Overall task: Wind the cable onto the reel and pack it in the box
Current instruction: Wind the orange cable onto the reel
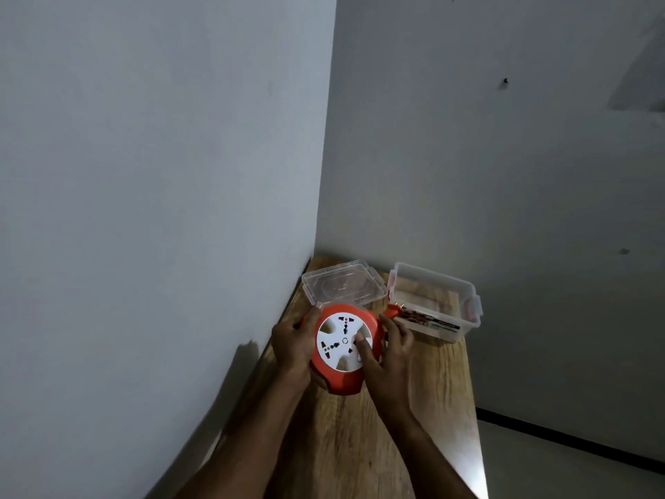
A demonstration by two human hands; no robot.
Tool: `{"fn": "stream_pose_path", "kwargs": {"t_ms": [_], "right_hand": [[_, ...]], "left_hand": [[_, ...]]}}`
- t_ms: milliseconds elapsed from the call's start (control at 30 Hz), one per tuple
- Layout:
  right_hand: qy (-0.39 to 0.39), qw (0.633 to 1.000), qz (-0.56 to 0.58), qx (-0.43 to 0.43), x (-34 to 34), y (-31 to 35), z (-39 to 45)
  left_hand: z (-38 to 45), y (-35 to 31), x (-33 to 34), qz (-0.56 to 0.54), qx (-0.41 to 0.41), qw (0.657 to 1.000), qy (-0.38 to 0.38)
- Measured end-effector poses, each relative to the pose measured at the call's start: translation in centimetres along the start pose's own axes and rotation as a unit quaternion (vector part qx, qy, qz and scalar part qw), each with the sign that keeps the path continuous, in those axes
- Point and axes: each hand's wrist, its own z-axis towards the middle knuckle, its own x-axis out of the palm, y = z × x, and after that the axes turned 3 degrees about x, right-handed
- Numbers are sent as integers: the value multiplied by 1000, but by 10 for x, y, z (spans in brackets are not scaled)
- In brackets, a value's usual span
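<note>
Round orange plastic cable reel [340, 349] with white socket face, likely light, rigid, a bit slick; best taken by the rim. Gripped at nine o'clock by left hand [292, 345], fingers curled round the edge; right hand [385, 358] at three o'clock, thumb pressed on the face. Held over wooden table [363, 448]; clear plastic box [433, 300] lidless at one o'clock, clear lid [343, 284] at twelve, orange plug [393, 311] between.

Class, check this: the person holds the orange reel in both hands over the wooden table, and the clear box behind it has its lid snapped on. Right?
Not quite. In the head view the clear box is open; its lid lies beside it on the wooden table. The left hand and right hand do hold the orange reel.
</note>
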Motion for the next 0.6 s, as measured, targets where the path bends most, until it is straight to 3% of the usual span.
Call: {"fn": "stream_pose_path", "kwargs": {"t_ms": [200, 600], "right_hand": [[59, 997, -2, 41, 34, -26, -25], [144, 987, -21, 72, 64, -66, -76]], "left_hand": [[-7, 38, -35, 25, -48, 998, -45], [-36, 92, -79, 236, 48, 967, -88]]}}
